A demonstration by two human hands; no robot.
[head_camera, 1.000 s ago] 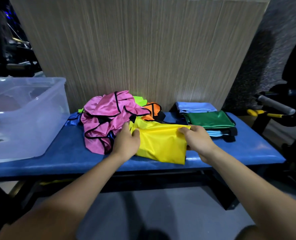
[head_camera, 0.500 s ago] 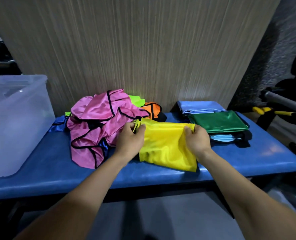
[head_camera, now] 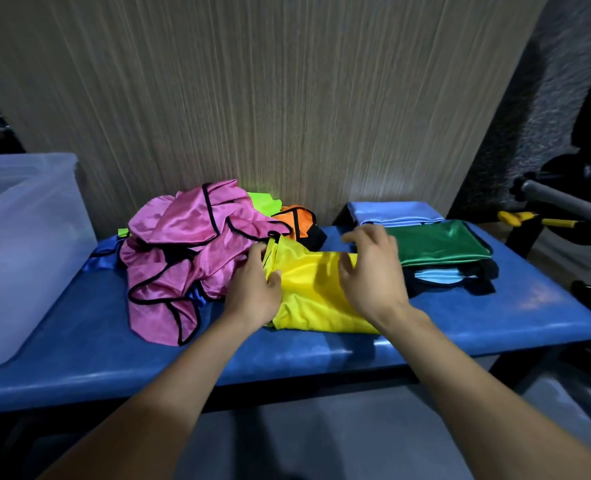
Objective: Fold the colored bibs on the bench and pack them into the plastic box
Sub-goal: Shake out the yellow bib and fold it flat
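Observation:
A folded yellow bib [head_camera: 311, 292] lies mid-bench. My left hand [head_camera: 254, 289] pinches its left edge between thumb and fingers. Above the bib's right end, my right hand [head_camera: 373, 268] hovers with loosely curled fingers and holds nothing. A crumpled pile of pink bibs [head_camera: 190, 251] with black trim lies to the left, with a lime bib [head_camera: 264, 202] and an orange bib [head_camera: 297, 220] behind it. Folded green bib [head_camera: 443, 244] and light blue bib [head_camera: 394, 211] are stacked at the right. The clear plastic box [head_camera: 20, 251] stands on the bench's left end.
The blue padded bench [head_camera: 515, 313] runs across the view, against a wood-grain panel [head_camera: 269, 98]. A royal blue bib [head_camera: 101, 252] peeks out left of the pink pile. Dark gym equipment with a grey handle [head_camera: 560, 199] and yellow parts stands at the right.
My right hand has let go of the yellow bib's right edge and lifted above it. My left hand keeps its hold. The view has swung right, so the box sits further left.

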